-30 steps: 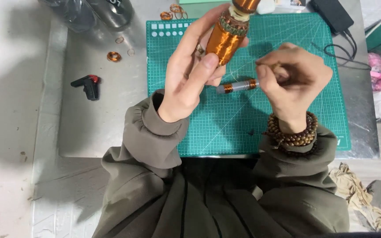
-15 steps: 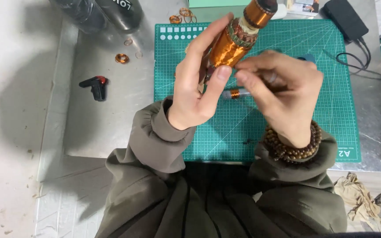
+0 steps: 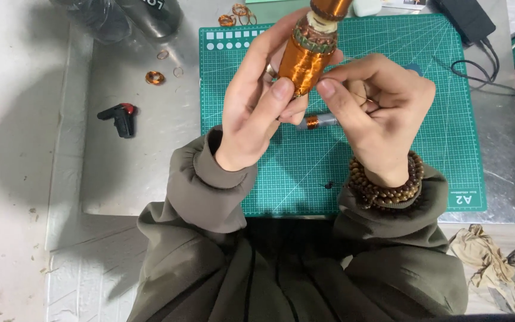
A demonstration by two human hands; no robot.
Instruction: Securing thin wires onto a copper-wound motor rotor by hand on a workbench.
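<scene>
My left hand (image 3: 256, 101) grips a copper-wound motor armature (image 3: 308, 56), held upright above a green cutting mat (image 3: 448, 119). My right hand (image 3: 377, 110) is closed beside it, its forefinger tip touching the copper winding. That hand also holds a small grey tool wound with copper wire (image 3: 316, 122), which sticks out below the armature. A wooden bead bracelet (image 3: 385, 185) circles my right wrist.
A black and red small tool (image 3: 119, 117) lies on the grey metal tabletop (image 3: 150, 173) at the left. Small copper wire rings (image 3: 155, 77) lie near the mat's far left corner. A black power adapter with cable (image 3: 466, 24) sits at the far right. Crumpled cloth (image 3: 490, 250) lies on the floor.
Both hands have shifted together, and my right hand has moved closer to the armature until its forefinger touches the winding. The camera view has also moved slightly.
</scene>
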